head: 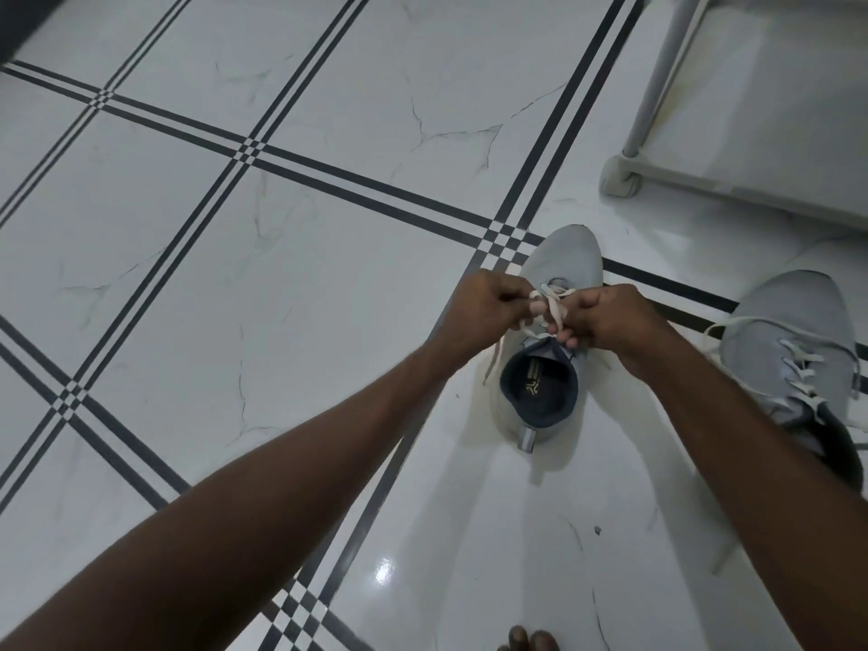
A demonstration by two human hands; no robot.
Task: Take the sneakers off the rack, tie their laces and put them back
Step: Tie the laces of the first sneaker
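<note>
1. At centre right of the frame, a grey knit sneaker with a dark navy collar (554, 368) stands on the glossy white marble-patterned floor tiles with dark striped borders (282, 274), toe toward the top of the frame, heel tab toward the bottom.
2. The left hand (484, 305) is closed, its fingers pinching the flat off-white laces (554, 305) above the sneaker's tongue; one loose lace end trails down the sneaker's left side.
3. The right hand (606, 317) is likewise curled shut on the laces, fingertips touching the left hand's. Both hands cover the eyelets, so the form of the knot cannot be told.
4. At the right edge, a second grey knit sneaker (794, 354) lies on the floor, well apart from the first, its white laces loose; its heel is cut off by the frame and by the right forearm.
5. At upper right, the white tubular rack (657, 86) shows only one leg, foot and lower shelf; the rest is cropped.
6. At the bottom edge, bare toes (528, 641) are partly visible.
</note>
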